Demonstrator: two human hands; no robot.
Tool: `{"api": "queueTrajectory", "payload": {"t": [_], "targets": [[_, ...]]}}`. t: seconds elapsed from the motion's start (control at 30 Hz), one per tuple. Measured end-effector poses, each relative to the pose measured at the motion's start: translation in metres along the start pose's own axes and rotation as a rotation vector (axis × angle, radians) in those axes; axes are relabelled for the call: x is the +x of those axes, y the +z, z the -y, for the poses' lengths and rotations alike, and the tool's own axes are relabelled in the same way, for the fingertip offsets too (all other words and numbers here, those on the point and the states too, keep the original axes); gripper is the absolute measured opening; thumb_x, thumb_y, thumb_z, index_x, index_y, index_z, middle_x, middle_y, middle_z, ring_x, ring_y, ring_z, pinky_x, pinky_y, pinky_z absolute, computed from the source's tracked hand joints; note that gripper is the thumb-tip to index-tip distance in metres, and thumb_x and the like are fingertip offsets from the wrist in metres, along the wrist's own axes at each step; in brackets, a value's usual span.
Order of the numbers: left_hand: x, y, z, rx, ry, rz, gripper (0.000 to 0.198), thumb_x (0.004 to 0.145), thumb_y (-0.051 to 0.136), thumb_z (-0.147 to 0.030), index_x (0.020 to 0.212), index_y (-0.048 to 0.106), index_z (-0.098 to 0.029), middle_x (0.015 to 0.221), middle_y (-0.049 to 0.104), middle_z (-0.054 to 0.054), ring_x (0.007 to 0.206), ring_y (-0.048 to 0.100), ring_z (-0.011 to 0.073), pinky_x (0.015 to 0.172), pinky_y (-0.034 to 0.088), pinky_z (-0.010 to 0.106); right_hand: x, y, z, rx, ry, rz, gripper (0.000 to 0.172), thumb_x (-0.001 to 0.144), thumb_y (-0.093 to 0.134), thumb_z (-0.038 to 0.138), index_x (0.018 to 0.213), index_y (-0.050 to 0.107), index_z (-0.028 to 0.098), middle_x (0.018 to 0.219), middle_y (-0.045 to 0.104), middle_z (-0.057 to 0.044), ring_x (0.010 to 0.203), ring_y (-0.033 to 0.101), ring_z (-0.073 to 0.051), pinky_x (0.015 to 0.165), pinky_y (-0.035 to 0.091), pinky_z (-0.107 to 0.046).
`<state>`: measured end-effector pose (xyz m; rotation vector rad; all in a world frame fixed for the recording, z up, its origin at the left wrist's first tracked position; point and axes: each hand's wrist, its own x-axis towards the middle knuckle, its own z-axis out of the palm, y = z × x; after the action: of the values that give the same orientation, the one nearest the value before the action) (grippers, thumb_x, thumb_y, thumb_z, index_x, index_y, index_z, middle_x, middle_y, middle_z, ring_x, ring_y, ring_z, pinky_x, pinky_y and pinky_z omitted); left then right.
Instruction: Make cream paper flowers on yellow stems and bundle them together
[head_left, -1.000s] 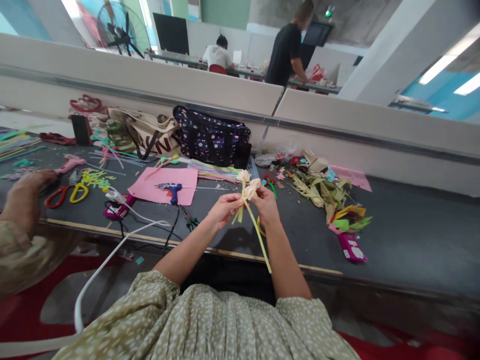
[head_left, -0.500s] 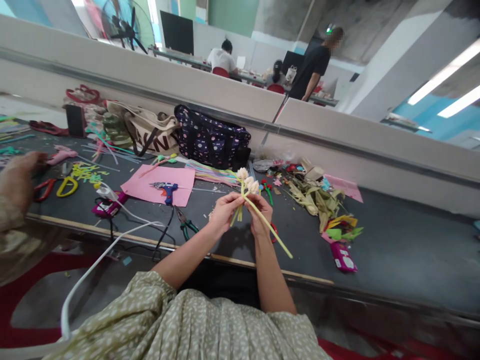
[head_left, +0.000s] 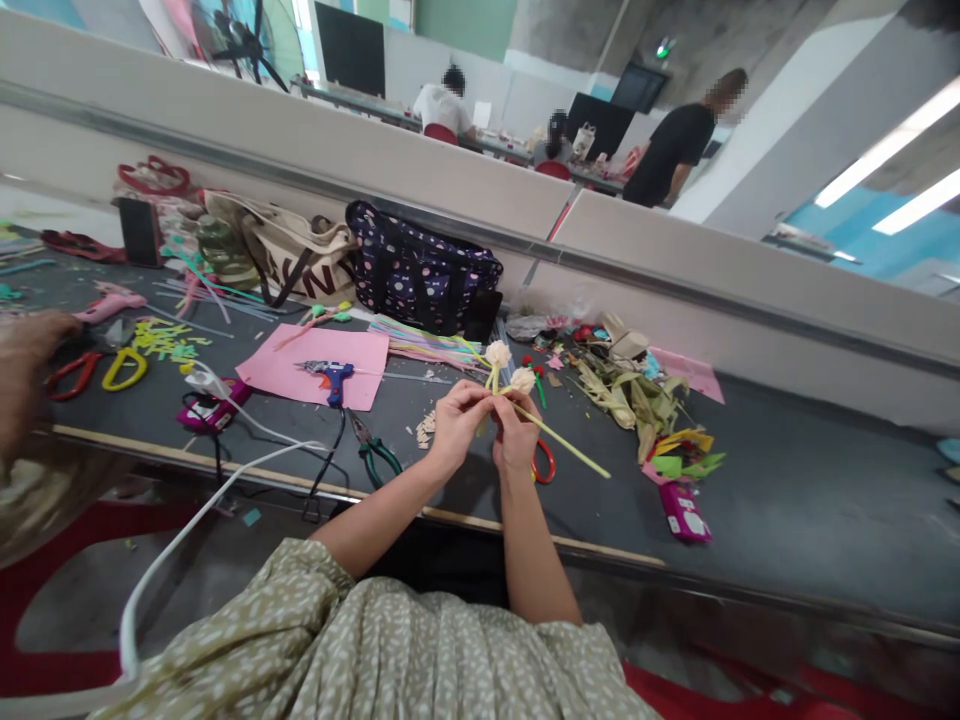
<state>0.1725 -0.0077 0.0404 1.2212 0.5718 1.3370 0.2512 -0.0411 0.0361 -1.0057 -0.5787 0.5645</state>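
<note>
My left hand (head_left: 457, 422) and my right hand (head_left: 516, 432) meet at their fingertips above the dark table, both closed on green stems. Cream flower heads (head_left: 498, 353) stand up above the fingers on these stems. One long yellow-green stem (head_left: 574, 452) points out to the lower right, past my right hand. Fingers hide the spot where the stems cross. Beneath and beside my right hand lie red-handled scissors (head_left: 544, 462), partly covered. Green-handled pliers (head_left: 373, 452) and small cream scraps (head_left: 425, 430) are left of my left hand.
A blue glue gun (head_left: 337, 383) lies on pink paper (head_left: 262, 362). Behind stand a dark patterned bag (head_left: 420, 265) and a beige bag (head_left: 315, 260). Dried husks (head_left: 630, 400) lie to the right. Another person's hand (head_left: 34, 350) is at far left; a white cable (head_left: 172, 545) crosses the front.
The flower heads have spread apart, and the long stem has swung up to the right. My hands have drawn closer together. In the background, a standing person has moved right.
</note>
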Motion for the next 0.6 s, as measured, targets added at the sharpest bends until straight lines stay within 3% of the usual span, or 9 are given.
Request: {"api": "queueTrajectory", "payload": {"t": [0.37,0.5,0.6], "targets": [[-0.004,0.000,-0.019,0.376,0.225,0.188,0.018,0.087,0.055,-0.022,0.096,0.071,-0.020,0.089,0.061,0.005,0.087,0.060,0.0151,0.080,0.048,0.028,0.010,-0.006,0.003,-0.043,-0.120,-0.016,0.015,0.069,0.070,0.026,0.074,0.059,0.017,0.070,0.057,0.004,0.063,0.051,-0.008,0.064,0.043,-0.023],[-0.001,-0.003,-0.016,0.431,0.270,0.161,0.019,0.086,0.053,-0.018,0.095,0.069,-0.021,0.089,0.063,0.004,0.085,0.061,0.0149,0.078,0.049,0.028,0.011,-0.006,0.007,-0.001,-0.075,-0.051,0.016,0.069,0.069,0.028,0.073,0.057,0.018,0.067,0.056,0.006,0.054,0.044,-0.006,0.055,0.038,-0.020],[0.003,-0.010,-0.008,0.415,0.216,0.102,0.012,0.083,0.056,-0.018,0.087,0.067,-0.020,0.085,0.065,0.003,0.081,0.062,0.0141,0.076,0.049,0.027,0.013,-0.011,0.009,0.052,-0.014,-0.074,0.017,0.066,0.072,0.027,0.073,0.059,0.018,0.064,0.055,0.007,0.051,0.042,-0.004,0.050,0.034,-0.019]]}}
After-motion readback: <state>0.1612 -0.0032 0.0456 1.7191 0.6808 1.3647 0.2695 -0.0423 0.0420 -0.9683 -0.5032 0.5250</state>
